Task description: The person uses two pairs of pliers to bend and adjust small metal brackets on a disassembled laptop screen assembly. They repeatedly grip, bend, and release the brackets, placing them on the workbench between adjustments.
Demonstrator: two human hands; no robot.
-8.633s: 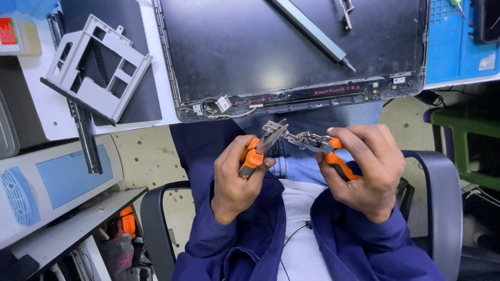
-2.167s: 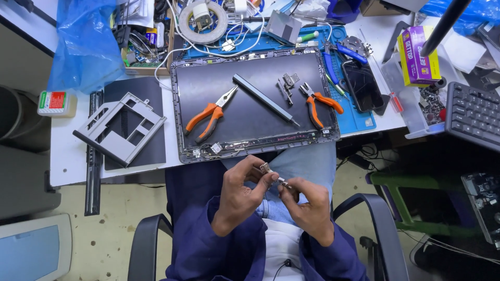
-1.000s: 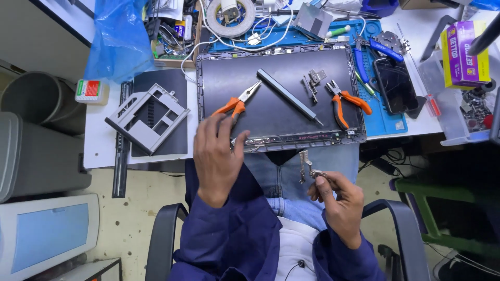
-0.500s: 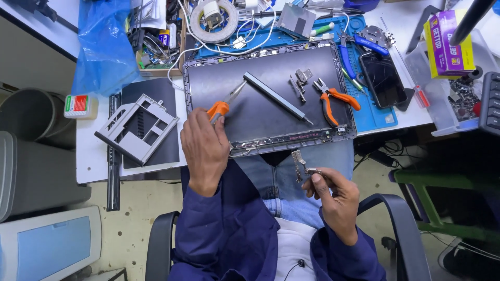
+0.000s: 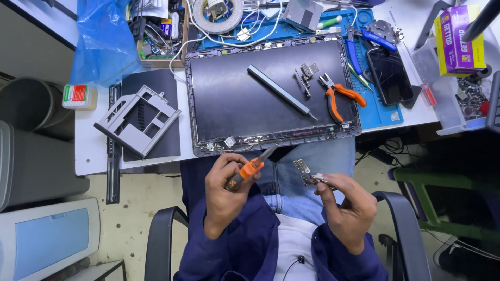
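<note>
My left hand [image 5: 225, 191] grips orange-handled pliers [image 5: 252, 166] over my lap, jaws pointing up towards the table edge. My right hand [image 5: 345, 206] pinches a small metal hinge [image 5: 304, 172], held upright between the fingertips, a little to the right of the pliers. The two do not touch. In front of me lies an opened laptop lid [image 5: 234, 104], dark panel up, with a grey bar [image 5: 281, 91] lying diagonally on it.
A second pair of orange pliers [image 5: 339, 96] and another hinge [image 5: 307, 73] lie on the lid's right side. A phone [image 5: 389, 75] rests on the blue mat, a grey drive bracket [image 5: 136, 121] sits to the left, and black chair armrests [image 5: 159, 244] flank me.
My left hand picked the pliers off the laptop lid and brought them down to my lap. My right hand kept holding the hinge.
</note>
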